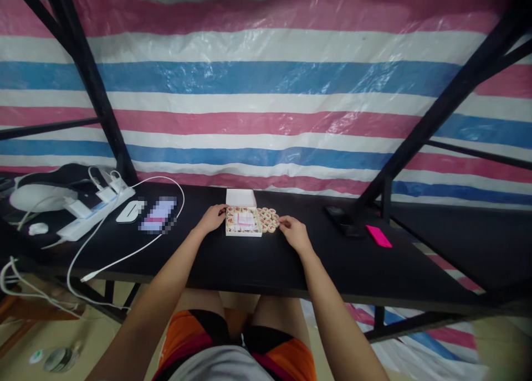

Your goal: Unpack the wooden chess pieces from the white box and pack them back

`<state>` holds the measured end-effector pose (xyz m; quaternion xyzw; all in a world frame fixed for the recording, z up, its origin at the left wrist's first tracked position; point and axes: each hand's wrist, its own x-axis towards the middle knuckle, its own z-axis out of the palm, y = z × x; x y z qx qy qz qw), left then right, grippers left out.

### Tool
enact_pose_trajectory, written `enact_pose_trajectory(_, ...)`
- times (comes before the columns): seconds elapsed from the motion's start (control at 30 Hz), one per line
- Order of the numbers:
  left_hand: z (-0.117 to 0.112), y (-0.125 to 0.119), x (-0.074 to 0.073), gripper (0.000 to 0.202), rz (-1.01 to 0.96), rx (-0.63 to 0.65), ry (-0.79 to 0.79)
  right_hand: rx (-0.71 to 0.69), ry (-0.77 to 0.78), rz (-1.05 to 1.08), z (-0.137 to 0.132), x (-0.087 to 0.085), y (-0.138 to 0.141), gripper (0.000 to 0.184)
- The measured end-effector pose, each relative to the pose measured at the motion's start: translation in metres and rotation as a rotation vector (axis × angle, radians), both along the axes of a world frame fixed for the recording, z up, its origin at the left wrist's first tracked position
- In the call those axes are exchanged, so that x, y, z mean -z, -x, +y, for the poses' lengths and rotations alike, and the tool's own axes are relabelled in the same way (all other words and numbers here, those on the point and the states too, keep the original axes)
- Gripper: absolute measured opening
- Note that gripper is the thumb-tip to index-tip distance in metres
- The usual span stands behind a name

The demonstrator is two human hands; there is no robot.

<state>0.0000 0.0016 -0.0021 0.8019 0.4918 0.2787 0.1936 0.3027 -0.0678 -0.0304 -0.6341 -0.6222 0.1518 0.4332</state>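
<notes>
box (243, 221): we are seeing a shallow pale tray lying flat and open, packed with round tan discs, its left edge touching our left hand (213, 217) | loose discs (268, 219): lying flat, clustered between box and our right hand (294, 231) fingertips | lid (240, 197): white, lying flat just beyond the box

Pale wooden discs (269, 219), white card box (243, 222), matt black table (257, 264), glossy plastic sheeting (266, 93).

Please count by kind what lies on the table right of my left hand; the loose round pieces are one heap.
Open box: 1
White lid: 1
Heap of round pieces: 1
Black flat object: 1
Pink flat object: 1
Total: 5
</notes>
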Motion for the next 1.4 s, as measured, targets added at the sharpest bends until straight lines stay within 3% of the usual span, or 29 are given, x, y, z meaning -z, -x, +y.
enact_pose_trajectory(0.13,0.0,0.001,0.001,0.037,0.01,-0.004,0.0,-0.008,-0.039,-0.045,0.0,0.0,0.001,0.021)
enact_pose_trajectory(0.33,0.001,0.001,0.001,0.037,-0.004,0.016,-0.015,0.128,-0.037,-0.157,0.002,0.003,-0.003,0.027)
enact_pose_trajectory(0.43,0.0,0.0,0.0,0.038,0.003,0.023,-0.029,0.107,0.02,-0.191,0.004,0.005,-0.004,0.027)
enact_pose_trajectory(0.77,0.0,0.0,0.001,0.037,0.012,0.005,-0.032,0.017,0.006,-0.237,0.008,0.004,0.0,0.03)
enact_pose_trajectory(0.9,0.001,0.001,0.001,0.036,0.013,0.012,-0.028,0.069,-0.066,-0.26,0.004,0.0,0.004,0.035)
enact_pose_trajectory(1.0,0.0,0.001,0.0,0.036,0.017,0.001,-0.018,0.084,-0.157,-0.321,-0.004,-0.009,0.019,0.033)
enact_pose_trajectory(1.17,-0.002,-0.001,-0.004,0.037,-0.005,0.001,0.002,-0.166,-0.217,-0.516,-0.007,-0.03,0.063,0.03)
enact_pose_trajectory(1.3,-0.003,-0.001,-0.004,0.036,0.0,-0.002,-0.005,-0.239,-0.094,-0.638,0.012,-0.046,0.091,0.03)
enact_pose_trajectory(1.4,-0.001,0.0,-0.001,0.036,0.017,-0.006,-0.025,-0.221,0.018,-0.688,0.026,-0.053,0.103,0.025)
